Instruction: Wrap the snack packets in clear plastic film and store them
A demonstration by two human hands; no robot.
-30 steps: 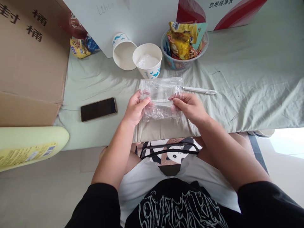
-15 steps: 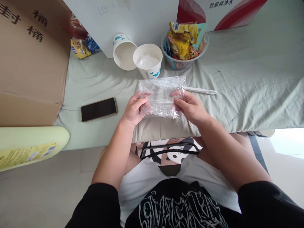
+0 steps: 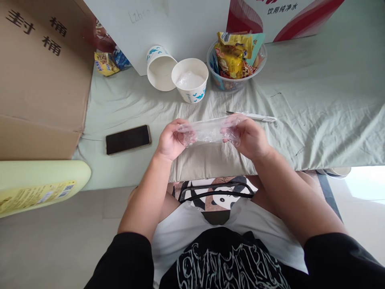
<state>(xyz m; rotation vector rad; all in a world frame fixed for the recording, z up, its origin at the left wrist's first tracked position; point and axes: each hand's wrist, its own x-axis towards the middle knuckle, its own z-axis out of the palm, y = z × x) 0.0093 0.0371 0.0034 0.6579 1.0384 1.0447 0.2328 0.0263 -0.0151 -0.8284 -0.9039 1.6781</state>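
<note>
A clear crumpled plastic bag (image 3: 209,130) is stretched between my two hands just above the near edge of the cloth-covered table (image 3: 315,100). My left hand (image 3: 171,140) pinches its left end and my right hand (image 3: 249,136) pinches its right end, fingers curled round the film. The bag is tipped nearly edge-on to me, so it shows as a thin strip. A white pen-like tool (image 3: 255,117) lies on the cloth just beyond my right hand.
A black phone (image 3: 128,139) lies left of my hands. Two white paper cups (image 3: 190,80) and a clear bowl of snack packets (image 3: 236,60) stand at the back. A large cardboard box (image 3: 42,72) fills the left, and a pale yellow object (image 3: 39,184) sits below it.
The bag was held flat and facing me; both hands have tipped and gathered it, so it now shows as a narrow strip. The hands sit slightly further apart.
</note>
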